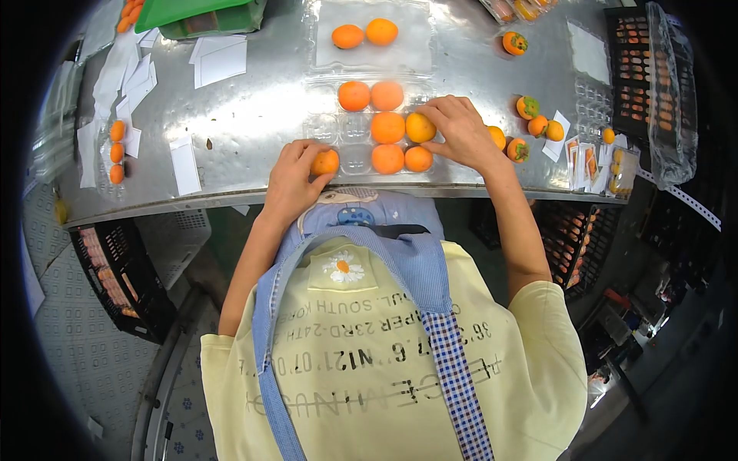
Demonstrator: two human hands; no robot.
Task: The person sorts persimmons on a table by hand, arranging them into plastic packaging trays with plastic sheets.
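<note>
A clear plastic fruit tray [355, 129] with moulded cups lies at the table's front edge, partly filled with several orange persimmons [388, 127]. At its near left corner my left hand [292, 178] curls its fingers and thumb round one persimmon [325, 162]. Over the right side, my right hand [464, 132] has its thumb and fingers about a yellower persimmon [420, 127]; it sits beside the middle-row fruit. Just below that hand is another persimmon [418, 159] in the near row. Some cups between the hands hold no fruit.
Behind the tray, two persimmons [364, 34] rest on its clear lid [323, 61]. Loose persimmons with green caps [527, 107] lie at right, near paper slips [557, 127]. A green basket [201, 17] stands far left. Black crates [123, 276] of fruit are below the table.
</note>
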